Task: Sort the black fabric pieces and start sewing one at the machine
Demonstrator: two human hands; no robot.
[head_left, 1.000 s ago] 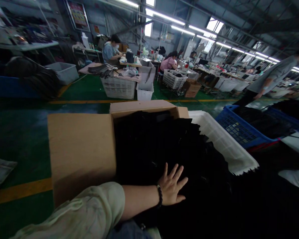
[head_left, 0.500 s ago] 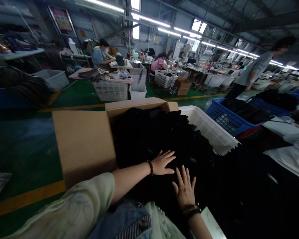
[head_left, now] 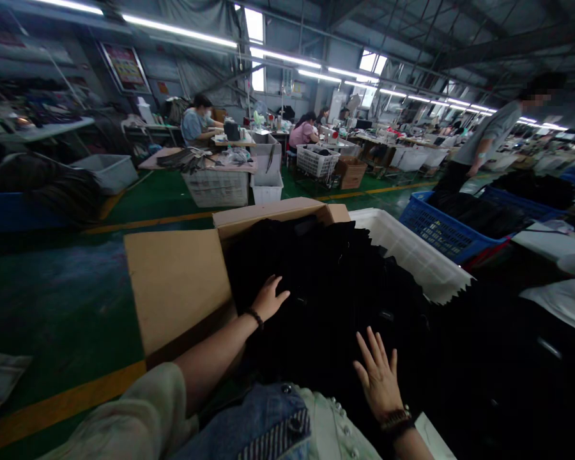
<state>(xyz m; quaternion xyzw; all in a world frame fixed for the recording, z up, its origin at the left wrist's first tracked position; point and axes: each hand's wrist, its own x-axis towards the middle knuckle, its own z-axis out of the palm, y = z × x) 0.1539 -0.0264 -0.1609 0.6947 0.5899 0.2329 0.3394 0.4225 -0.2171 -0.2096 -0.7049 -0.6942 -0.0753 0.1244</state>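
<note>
Black cloth pieces (head_left: 316, 275) are heaped in a cardboard box (head_left: 179, 284) and spread over its right side toward me. My left hand (head_left: 268, 299) rests on the left part of the heap, thumb and fingers apart, with nothing seen in it. Flat on the black cloth nearer my body lies my right hand (head_left: 380, 377), its fingers spread. The cloth is so dark that its folds and layers hardly show.
Behind the box on the right stands a white crate (head_left: 402, 246), and past it a blue basket (head_left: 441, 230) of dark cloth. A person (head_left: 483, 140) stands beyond. Others sit at sewing tables farther back. White fabric (head_left: 563, 303) lies at right.
My left hand has moved left, away from my right hand, toward the box's open flap. The right hand stays spread on the cloth, and the view has shifted slightly.
</note>
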